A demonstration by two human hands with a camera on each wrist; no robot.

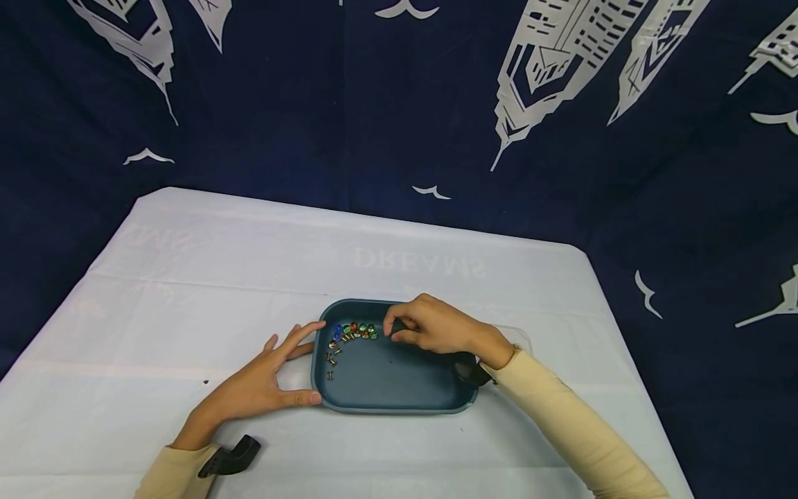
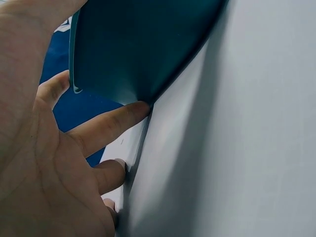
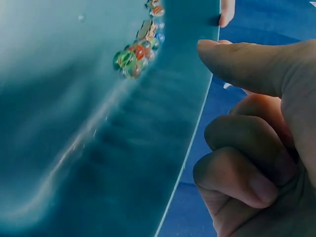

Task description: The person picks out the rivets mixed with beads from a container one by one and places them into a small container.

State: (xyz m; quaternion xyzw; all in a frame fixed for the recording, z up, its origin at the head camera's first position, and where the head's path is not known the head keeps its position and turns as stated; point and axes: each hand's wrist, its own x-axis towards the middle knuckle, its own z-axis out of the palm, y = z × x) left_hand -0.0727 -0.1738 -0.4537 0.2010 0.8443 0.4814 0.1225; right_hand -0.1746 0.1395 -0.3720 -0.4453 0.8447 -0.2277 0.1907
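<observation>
A dark teal tray (image 1: 399, 384) lies on the white cloth. My left hand (image 1: 258, 384) spans its left end with spread, mostly straight fingers, the thumb at the near corner and a fingertip at the far one. In the left wrist view, fingertips touch the tray's outer side. Colourful glass marbles (image 1: 368, 329) cluster in the far left part, with small brass-coloured screws (image 1: 330, 375) trailing down the left side. Over the far side hovers my right hand (image 1: 439, 326), thumb and index close together, other fingers bent. Nothing shows between the fingertips.
A clear plastic lid-like piece (image 1: 520, 337) lies partly hidden behind the right forearm. A small dark speck (image 1: 206, 382) is on the white cloth (image 1: 249, 249) left of the tray. A navy curtain (image 1: 374, 138) with white prints hangs behind the table.
</observation>
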